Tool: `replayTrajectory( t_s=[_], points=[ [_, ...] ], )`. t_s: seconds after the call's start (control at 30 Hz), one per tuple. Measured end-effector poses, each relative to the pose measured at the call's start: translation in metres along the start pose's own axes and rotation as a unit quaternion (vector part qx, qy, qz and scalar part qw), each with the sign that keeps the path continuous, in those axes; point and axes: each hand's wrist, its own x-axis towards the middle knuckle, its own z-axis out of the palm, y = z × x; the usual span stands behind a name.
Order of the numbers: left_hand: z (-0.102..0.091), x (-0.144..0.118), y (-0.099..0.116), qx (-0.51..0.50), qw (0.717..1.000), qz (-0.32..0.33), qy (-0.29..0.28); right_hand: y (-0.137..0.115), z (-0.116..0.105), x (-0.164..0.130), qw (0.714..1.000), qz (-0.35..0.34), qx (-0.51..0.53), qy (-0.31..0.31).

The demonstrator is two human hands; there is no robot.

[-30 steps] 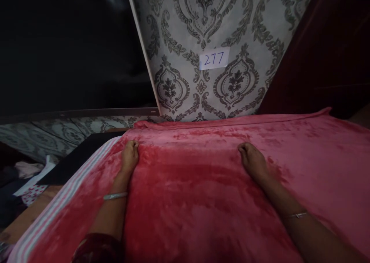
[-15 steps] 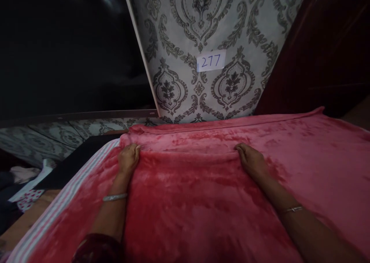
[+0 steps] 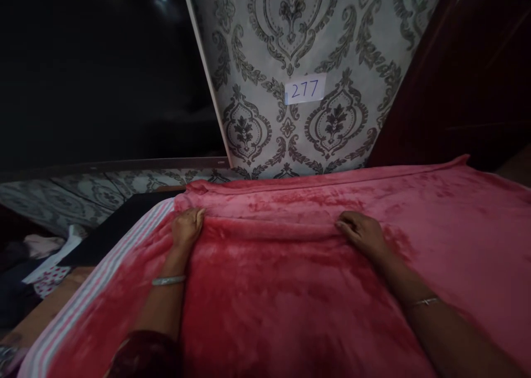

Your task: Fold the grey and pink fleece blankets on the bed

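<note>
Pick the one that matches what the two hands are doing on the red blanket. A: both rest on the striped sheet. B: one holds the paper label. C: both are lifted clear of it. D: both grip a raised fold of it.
D: the left hand and right hand each pinch the ridge of the red blanket bunched between them.

A silver bangle (image 3: 168, 280) on each wrist, bare forearms, perhaps a dark maroon sleeve (image 3: 143, 356) at the left elbow.

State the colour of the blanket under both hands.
Pinkish red blanket, seen in the head view.
</note>
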Motion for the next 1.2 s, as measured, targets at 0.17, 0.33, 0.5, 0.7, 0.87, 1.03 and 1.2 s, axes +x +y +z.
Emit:
replayTrajectory(
  t_s=[0.17, 0.33, 0.5, 0.7, 0.87, 1.03, 1.2],
  points=[
    [0.005, -0.001, -0.006, -0.017, 0.999, 0.007, -0.028, 0.004, -0.004, -0.001, 0.998, -0.033, -0.029, -0.042],
    [0.004, -0.009, 0.003, -0.025, 0.996, 0.022, -0.081, 0.018, 0.005, -0.009, 0.997, -0.034, -0.048, -0.042],
    [-0.012, -0.02, 0.007, -0.032, 0.98, 0.091, -0.175, 0.042, 0.021, -0.015, 0.999, -0.022, -0.047, -0.011],
    [-0.03, -0.031, -0.015, -0.034, 0.97, 0.126, -0.205, 0.05, 0.023, -0.012, 0.999, -0.021, -0.013, -0.043],
    [-0.033, -0.022, -0.017, -0.026, 0.979, 0.092, -0.179, 0.048, 0.011, -0.012, 0.998, -0.027, 0.007, -0.053],
    [-0.052, -0.021, -0.002, -0.008, 0.988, 0.063, -0.14, 0.04, -0.005, -0.025, 0.998, -0.014, -0.044, -0.033],
    [-0.083, -0.026, 0.014, 0.024, 0.993, 0.061, -0.098, 0.033, -0.021, -0.037, 0.998, -0.021, -0.058, 0.018]
  ],
)
